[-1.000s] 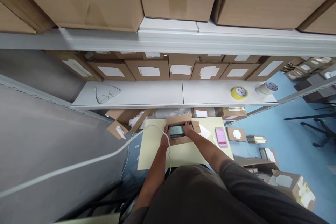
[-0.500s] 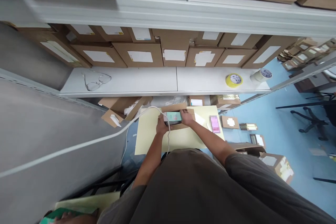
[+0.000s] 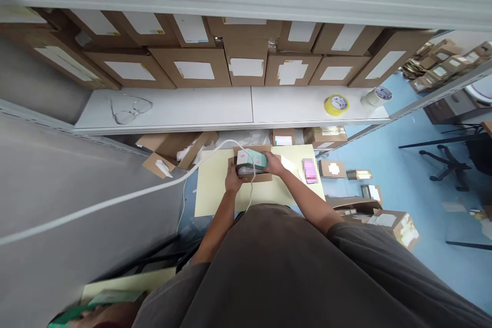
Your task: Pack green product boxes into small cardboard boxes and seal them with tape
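Note:
An open cardboard box [image 3: 258, 178] stands on a pale yellow tabletop [image 3: 207, 200] in front of me. Inside its opening a small green and white box [image 3: 255, 158] sits tilted, and a clear, shiny plastic-looking item [image 3: 245, 170] shows at its near side. My right hand [image 3: 273, 164] is closed on the right end of the green and white box. My left hand [image 3: 232, 179] grips the cardboard box's left wall; its fingertips are partly hidden. A white cable [image 3: 184, 177] hangs across the view in front of the boxes.
Above the table runs a white shelf [image 3: 200, 107] with glasses [image 3: 132, 111], yellow tape [image 3: 336, 105] and a clear tape roll [image 3: 377, 97]. Labelled cartons [image 3: 194, 69] line its back. A pink item [image 3: 309, 170] lies right on the table. At lower left another person's hand [image 3: 92, 315] shows.
The green and white box has tipped in the cardboard box, uncovering the plastic-looking item beside it. My left hand has moved down the left wall. The whole view has shifted slightly.

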### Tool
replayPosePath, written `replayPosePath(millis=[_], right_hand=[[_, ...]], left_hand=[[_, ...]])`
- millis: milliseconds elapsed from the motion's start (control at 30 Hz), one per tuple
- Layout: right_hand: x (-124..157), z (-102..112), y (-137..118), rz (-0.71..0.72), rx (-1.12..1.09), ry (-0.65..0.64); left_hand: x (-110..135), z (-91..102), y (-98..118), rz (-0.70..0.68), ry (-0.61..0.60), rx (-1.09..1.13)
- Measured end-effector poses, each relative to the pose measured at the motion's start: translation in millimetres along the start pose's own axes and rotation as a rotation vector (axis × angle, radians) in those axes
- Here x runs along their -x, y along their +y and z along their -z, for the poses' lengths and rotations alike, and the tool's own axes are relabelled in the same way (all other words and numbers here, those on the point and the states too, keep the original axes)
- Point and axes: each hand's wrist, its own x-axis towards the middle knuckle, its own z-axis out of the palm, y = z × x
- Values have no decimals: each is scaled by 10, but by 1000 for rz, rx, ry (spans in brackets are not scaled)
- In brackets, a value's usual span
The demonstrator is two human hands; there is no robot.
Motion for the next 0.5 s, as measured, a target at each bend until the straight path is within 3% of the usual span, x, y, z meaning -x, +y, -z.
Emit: replayPosePath(millis=[100,233,500], right_hand=[[-40,-179,-18,-35,101,-28],[-45,-336,-37,-36,117,11],[142,-289,-82,31,34,130]], left_hand=[[7,30,-2,36,-22,42],[-39,69,-17,-30,-25,31],[11,10,-29,-92,-97,-166]])
